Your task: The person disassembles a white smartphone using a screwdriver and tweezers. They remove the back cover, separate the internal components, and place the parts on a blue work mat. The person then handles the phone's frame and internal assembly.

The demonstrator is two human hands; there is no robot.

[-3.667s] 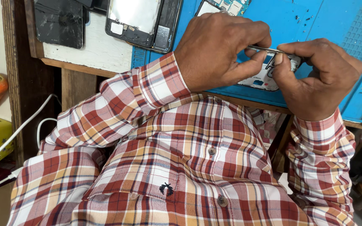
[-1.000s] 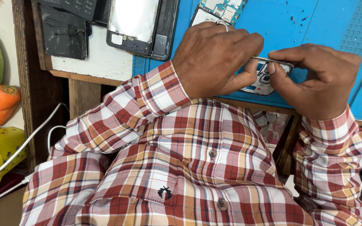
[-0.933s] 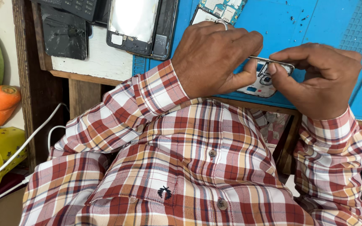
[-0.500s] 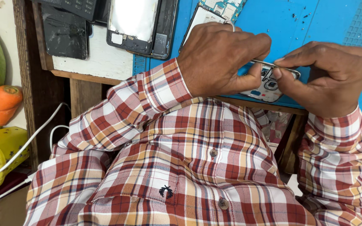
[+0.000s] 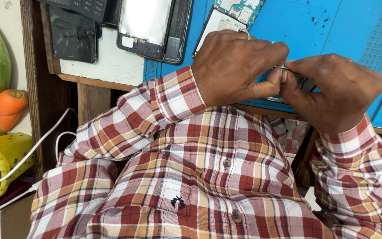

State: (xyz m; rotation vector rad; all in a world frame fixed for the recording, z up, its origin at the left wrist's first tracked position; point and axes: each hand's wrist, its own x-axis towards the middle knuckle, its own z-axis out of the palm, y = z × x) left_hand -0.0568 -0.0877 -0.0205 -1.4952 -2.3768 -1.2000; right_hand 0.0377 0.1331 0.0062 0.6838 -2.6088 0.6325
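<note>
My left hand (image 5: 237, 66) and my right hand (image 5: 334, 90) meet over the near edge of a blue work mat (image 5: 345, 26). Between their thumbs and fingers they pinch a small phone part (image 5: 305, 82) with a thin metal piece (image 5: 281, 68) across its top. Most of that part is hidden by the fingers. A ring sits on one finger of my left hand. Both wrists come out of red, white and yellow checked sleeves.
A phone with its back off (image 5: 149, 24) and a dark phone cover (image 5: 74, 35) lie on the white bench top (image 5: 107, 66) at the left. An open phone board (image 5: 226, 17) rests on the mat. White cables (image 5: 36, 146), a carrot-shaped thing (image 5: 9, 106) and yellow items (image 5: 1, 155) are at the far left.
Both hands have lifted the small part slightly and drawn closer together, so the fingers now hide more of it. The view has shifted a little.
</note>
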